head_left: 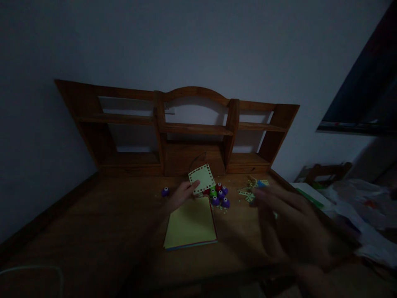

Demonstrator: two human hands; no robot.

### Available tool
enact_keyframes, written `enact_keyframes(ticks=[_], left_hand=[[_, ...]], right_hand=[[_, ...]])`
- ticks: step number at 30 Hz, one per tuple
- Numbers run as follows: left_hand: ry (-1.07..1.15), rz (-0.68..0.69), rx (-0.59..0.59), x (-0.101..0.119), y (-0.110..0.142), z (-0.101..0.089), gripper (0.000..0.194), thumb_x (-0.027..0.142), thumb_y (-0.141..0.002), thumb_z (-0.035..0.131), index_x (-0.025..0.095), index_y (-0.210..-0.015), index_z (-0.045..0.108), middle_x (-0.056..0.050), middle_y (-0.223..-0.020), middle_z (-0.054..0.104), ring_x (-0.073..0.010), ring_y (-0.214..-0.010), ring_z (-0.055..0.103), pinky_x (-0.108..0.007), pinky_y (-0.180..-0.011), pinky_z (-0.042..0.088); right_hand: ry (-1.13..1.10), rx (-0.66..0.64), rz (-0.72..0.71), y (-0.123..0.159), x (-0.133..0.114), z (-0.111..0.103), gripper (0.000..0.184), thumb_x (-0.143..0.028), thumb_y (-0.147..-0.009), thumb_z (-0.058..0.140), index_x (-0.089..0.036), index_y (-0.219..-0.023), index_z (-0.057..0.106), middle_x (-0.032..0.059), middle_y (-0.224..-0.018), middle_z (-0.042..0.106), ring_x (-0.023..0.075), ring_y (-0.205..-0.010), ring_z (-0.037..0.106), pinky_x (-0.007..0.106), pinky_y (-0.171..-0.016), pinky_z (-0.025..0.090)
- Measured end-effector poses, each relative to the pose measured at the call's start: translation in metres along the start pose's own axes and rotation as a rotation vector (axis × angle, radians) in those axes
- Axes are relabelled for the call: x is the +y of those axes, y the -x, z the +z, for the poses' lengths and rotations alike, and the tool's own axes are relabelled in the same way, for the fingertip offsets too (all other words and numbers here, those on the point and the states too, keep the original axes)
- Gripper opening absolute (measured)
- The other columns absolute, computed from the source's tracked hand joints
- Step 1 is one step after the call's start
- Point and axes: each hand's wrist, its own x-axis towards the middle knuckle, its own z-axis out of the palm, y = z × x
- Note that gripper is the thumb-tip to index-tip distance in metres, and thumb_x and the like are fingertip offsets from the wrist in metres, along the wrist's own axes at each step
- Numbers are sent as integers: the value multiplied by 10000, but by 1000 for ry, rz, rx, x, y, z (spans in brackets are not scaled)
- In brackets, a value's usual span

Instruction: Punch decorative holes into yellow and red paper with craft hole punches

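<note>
My left hand [181, 195] pinches a small pale square of paper [202, 179] with punched holes along its edges, held tilted above the wooden desk [108, 223]. A stack of yellow paper sheets [190, 223] lies flat just under and in front of that hand. Several small craft punches [219, 195], purple, red and green, sit in a cluster to the right of the square. My right hand [287, 225] hovers lower right, blurred by motion, fingers spread and holding nothing I can see.
One purple punch [165, 191] sits alone to the left. Paper scraps [252, 188] lie at the desk's right rear. A wooden shelf hutch [186, 132] stands against the wall. White bags and a chair [328, 171] crowd the right side. The room is dim.
</note>
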Motion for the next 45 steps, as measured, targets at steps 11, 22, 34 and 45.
enact_keyframes(ticks=[11,22,34,45], left_hand=[[-24,79,-6,-9,9,-13,469,561,-780,585,110,-794,714,-93,-948,681,-185,-749,611,-244,-579,471],[-14,165,-25,-9,16,1,335,473,-806,599,172,-834,744,-77,-1033,691,-220,-930,624,-291,-814,473],[111,102,83,-11,16,-7,336,460,-805,604,144,-910,653,-53,-871,687,-162,-748,624,-238,-663,469],[268,55,49,-3,22,0,729,414,-714,725,195,-1333,408,-77,-899,712,-229,-853,676,-327,-751,516]], right_hand=[[-164,-196,343,36,116,153,500,-363,-860,569,-245,-1332,455,97,-1159,628,258,-1004,607,429,-887,483],[-919,-161,886,44,103,163,728,-360,-782,681,-306,-1408,313,0,-830,669,171,-728,634,310,-692,521],[-946,-96,1061,60,119,176,410,-390,-689,772,-198,-1015,613,25,-761,716,193,-696,659,314,-643,529],[-1010,-177,1143,55,118,173,339,-441,-659,780,-189,-854,664,31,-744,718,191,-656,665,293,-599,515]])
